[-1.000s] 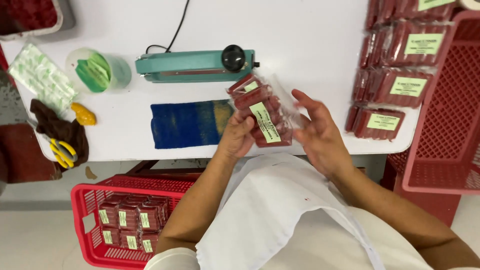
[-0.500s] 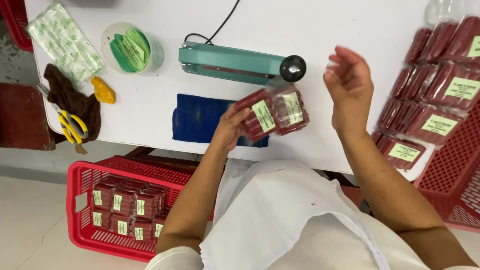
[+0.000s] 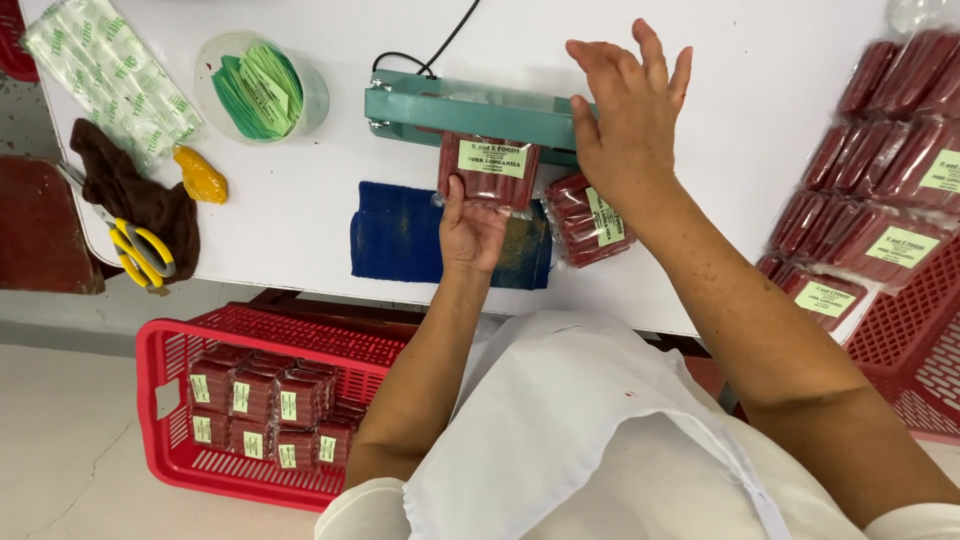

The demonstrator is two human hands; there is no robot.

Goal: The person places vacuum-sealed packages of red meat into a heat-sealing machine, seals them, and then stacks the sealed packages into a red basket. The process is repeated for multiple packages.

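On the white table (image 3: 300,215), left hand (image 3: 470,232) grasps a green-labelled red sausage pack (image 3: 489,170); right hand (image 3: 628,115) spread

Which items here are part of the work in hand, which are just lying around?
In use:
left hand holding a sausage pack at the sealer
right hand above the sealer
second pack
blue cloth

Lying about:
scissors
brown rag
label tub
red basket
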